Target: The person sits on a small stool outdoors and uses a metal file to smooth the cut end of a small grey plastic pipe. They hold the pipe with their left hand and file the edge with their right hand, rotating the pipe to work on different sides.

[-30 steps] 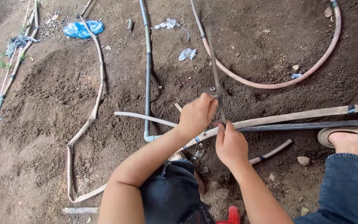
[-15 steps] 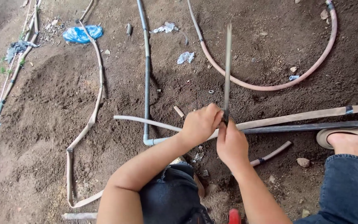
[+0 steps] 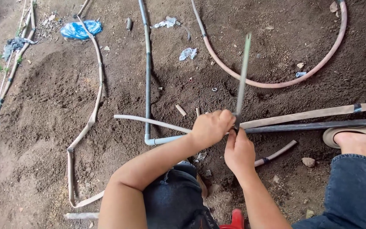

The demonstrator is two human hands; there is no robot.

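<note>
Gripping: your left hand (image 3: 210, 127) and right hand (image 3: 239, 149) both clamp the thin blade (image 3: 242, 74).
Change: blade now stands upright (earlier angled left), over the grey pipe (image 3: 314, 126).

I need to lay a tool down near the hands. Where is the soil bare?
Bare soil lies between the flat tan hose and the grey pipe, and inside the pink hose loop. It is crowded around the left hand and right hand, where the long poles and thin blade cross.
</note>
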